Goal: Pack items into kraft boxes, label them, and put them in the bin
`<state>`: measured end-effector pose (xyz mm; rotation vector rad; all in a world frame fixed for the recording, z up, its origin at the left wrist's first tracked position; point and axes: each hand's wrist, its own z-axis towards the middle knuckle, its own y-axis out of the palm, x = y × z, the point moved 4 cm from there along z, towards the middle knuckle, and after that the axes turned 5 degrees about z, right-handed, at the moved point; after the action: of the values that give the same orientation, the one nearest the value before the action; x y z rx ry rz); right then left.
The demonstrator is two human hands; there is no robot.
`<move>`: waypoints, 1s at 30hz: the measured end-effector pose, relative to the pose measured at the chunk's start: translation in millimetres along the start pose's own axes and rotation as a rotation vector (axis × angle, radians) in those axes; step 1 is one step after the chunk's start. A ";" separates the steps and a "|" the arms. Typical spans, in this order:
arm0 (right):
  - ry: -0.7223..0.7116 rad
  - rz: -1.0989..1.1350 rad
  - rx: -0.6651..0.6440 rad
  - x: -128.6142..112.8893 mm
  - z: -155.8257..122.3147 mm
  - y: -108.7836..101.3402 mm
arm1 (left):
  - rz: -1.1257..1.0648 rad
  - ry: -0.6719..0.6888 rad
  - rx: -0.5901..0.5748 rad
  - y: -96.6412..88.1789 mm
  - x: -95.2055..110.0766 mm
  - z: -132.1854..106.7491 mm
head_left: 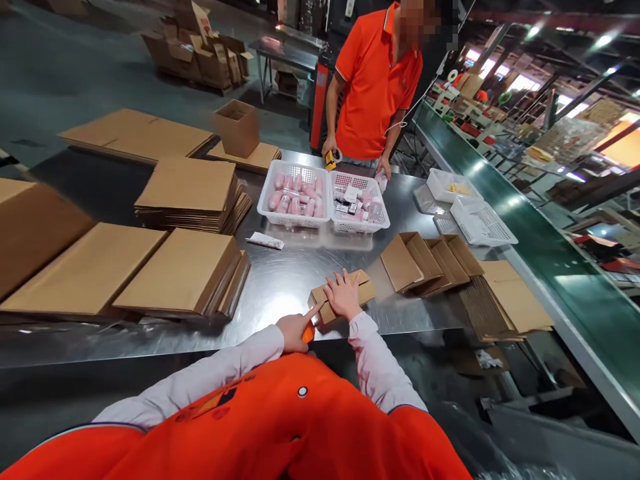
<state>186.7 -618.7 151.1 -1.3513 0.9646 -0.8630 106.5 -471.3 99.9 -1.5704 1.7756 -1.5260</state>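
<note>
A small brown cardboard box (369,289) lies near the front edge of the metal table, its top flaps folded in to a seam. Flat on its top rests my right hand (343,296), fingers spread, pressing on the flaps. At the box's near left end, my left hand (294,332) is wrapped round an orange tape dispenser (309,333), most of which is hidden by the hand and box. The left index finger stretches out to touch the box by the seam.
Beyond the box stand white baskets, one of pink bottles (295,200), another of mixed bottles (357,207). Open boxes (430,263) and flat cartons (520,293) lie right; carton stacks (175,267) left. A co-worker (375,80) opposite holds a tape dispenser (331,160). A green conveyor (550,247) runs right.
</note>
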 end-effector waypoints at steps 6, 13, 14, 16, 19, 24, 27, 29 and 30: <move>-0.004 -0.012 -0.014 2.0 1.4 3.7 | 0.070 -0.026 0.007 -5.0 -0.8 -3.2; -0.031 0.010 0.020 7.5 5.0 10.4 | 0.058 -0.077 0.044 2.4 -1.7 -1.3; -0.040 0.016 0.024 7.2 4.5 10.9 | 0.058 -0.073 0.045 2.6 -1.4 -1.7; -0.041 0.023 0.032 5.4 2.8 11.7 | 0.077 -0.072 0.037 2.5 -1.0 -2.7; 0.009 0.008 0.064 1.9 0.8 13.1 | 0.122 -0.093 0.030 2.9 -1.3 -4.2; 0.003 0.000 0.077 -1.6 2.0 18.7 | 0.165 -0.127 0.033 7.4 -4.0 -6.1; -0.010 0.007 0.068 -2.4 0.7 20.4 | 0.190 -0.124 -0.009 4.7 -6.1 -7.9; -0.010 0.015 0.065 -4.7 -3.4 20.6 | 0.218 -0.126 -0.034 -0.8 -6.8 -9.5; -0.012 0.021 0.061 -6.4 -6.3 20.7 | 0.230 -0.126 -0.047 -4.1 -6.4 -10.6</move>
<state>177.6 -614.2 131.0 -1.2910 0.9344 -0.8613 102.4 -459.9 104.8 -1.3937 1.8594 -1.2600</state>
